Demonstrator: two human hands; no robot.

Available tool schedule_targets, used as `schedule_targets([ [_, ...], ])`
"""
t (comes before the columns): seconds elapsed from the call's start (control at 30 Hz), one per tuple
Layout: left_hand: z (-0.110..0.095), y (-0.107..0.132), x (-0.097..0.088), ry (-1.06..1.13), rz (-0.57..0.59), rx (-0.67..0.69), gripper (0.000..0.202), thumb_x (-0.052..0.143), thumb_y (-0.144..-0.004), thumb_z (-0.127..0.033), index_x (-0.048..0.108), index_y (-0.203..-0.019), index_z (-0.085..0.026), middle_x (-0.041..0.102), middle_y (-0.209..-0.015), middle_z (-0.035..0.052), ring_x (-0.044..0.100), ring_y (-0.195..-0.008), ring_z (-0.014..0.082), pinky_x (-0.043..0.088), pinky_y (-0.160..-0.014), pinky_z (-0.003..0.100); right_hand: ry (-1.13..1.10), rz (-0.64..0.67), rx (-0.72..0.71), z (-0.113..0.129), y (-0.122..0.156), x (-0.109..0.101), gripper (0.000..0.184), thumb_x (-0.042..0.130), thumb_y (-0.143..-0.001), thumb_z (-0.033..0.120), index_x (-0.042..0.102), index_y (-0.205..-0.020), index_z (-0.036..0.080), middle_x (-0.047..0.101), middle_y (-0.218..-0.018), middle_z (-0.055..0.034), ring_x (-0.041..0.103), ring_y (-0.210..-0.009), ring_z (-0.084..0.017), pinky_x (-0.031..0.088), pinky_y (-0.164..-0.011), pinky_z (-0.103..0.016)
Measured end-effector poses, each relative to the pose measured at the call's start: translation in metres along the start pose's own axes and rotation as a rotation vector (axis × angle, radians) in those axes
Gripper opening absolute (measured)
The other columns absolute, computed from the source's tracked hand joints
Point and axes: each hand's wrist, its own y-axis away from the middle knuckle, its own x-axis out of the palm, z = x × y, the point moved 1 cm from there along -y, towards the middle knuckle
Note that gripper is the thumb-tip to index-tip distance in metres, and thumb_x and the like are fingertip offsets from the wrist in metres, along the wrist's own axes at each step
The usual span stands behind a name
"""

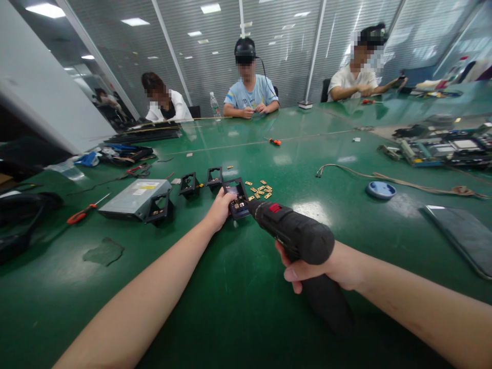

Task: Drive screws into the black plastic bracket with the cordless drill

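My left hand (220, 209) grips the left side of a small black plastic frame (239, 209), which has brass-coloured parts inside. In my right hand (303, 270) is a black cordless drill (294, 225) with a red switch on top. Its front end points at the right side of the frame; whether the tip touches it I cannot tell. Just beyond the frame lie several small brass plates (262, 191). Similar black frames stand to the left: one (214, 177) close behind my left hand, another (189, 184) farther left, and a third (159, 209) beside a silver metal box (134, 197).
An orange screwdriver (79, 215) lies at the left, another (274, 141) toward the middle. To the right are a blue round lid-like object (380, 190), a cord (353, 171), a phone-like slab (461, 238) and circuit boards (449, 146). Several people sit across the green table (215, 318).
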Motion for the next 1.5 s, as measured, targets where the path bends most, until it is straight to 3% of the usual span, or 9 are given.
schedule_targets([
  [0.37,0.0034,-0.0044,-0.0013,0.003,0.011,0.022,0.045,0.071,-0.065,-0.034,0.058,-0.108,-0.026,0.068,-0.091,-0.0016,0.066,-0.08,0.0197,0.055,-0.075,0.032,-0.002,0.01,0.014,0.0008,-0.0006,0.0005,0.048,0.101,-0.059,0.024,0.063,-0.086,0.016,0.068,-0.072,0.0023,0.072,-0.056,-0.018,0.053,-0.051,-0.026],
  [0.87,0.0021,-0.0028,-0.0005,0.009,0.015,0.019,0.046,0.069,-0.067,-0.032,0.06,-0.111,-0.026,0.068,-0.09,-0.0018,0.068,-0.081,0.02,0.056,-0.073,0.032,-0.045,0.002,0.002,0.003,-0.0004,0.0015,0.052,0.102,-0.058,0.018,0.064,-0.093,0.016,0.07,-0.074,0.0023,0.072,-0.056,-0.018,0.058,-0.052,-0.027],
  [1.5,0.0015,-0.0013,-0.0001,-0.001,0.004,0.016,0.045,0.07,-0.067,-0.034,0.059,-0.11,-0.025,0.069,-0.088,-0.0025,0.067,-0.076,0.0184,0.055,-0.071,0.031,-0.016,-0.002,-0.01,-0.0006,-0.0003,0.0003,0.052,0.102,-0.059,0.025,0.065,-0.095,0.016,0.067,-0.076,0.0026,0.072,-0.058,-0.018,0.057,-0.051,-0.027],
])
